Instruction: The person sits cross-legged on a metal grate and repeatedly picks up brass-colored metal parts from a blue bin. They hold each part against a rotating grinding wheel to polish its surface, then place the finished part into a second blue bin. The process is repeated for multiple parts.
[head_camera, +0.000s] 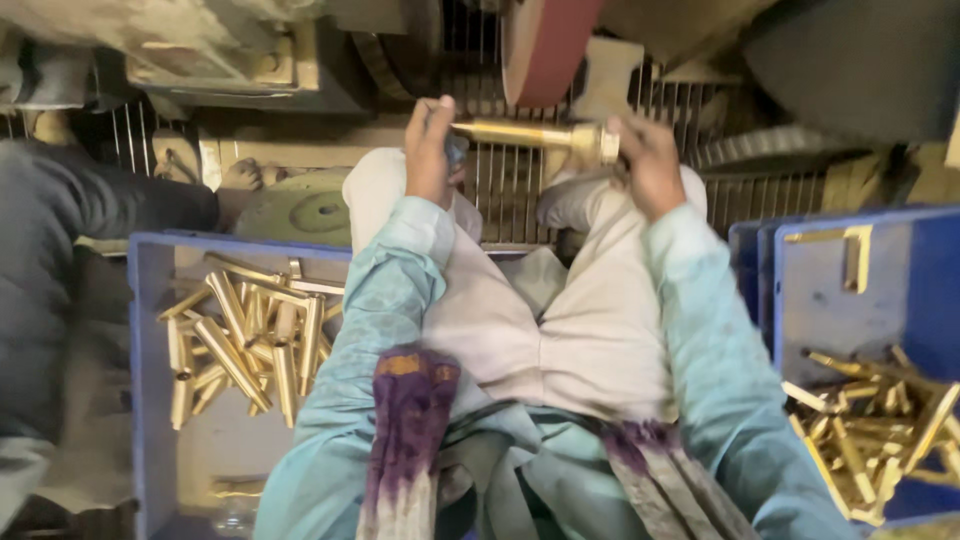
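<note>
Brass rod held horizontal, long axis running straight from one hand to the other; its thicker, collared end points toward the right hand, the slim end toward the left hand. Left fingers curled closed around the slim end, thumb side up, grasping it firmly. Right fingers wrapped around the collared end, likewise clenched on the rod. Rod sits between the two sets of fingers, just under the reddish abrasive wheel that hangs directly beyond them; whether rod and wheel touch cannot be told. Below the fingers, a metal grille and the person's pale-trousered knees. Out past the left fingers and nearer the person, a blue bin holds a loose heap of brass pieces, lying every which way. Out past the right fingers, a second blue bin with more brass pieces piled in its near corner.
</note>
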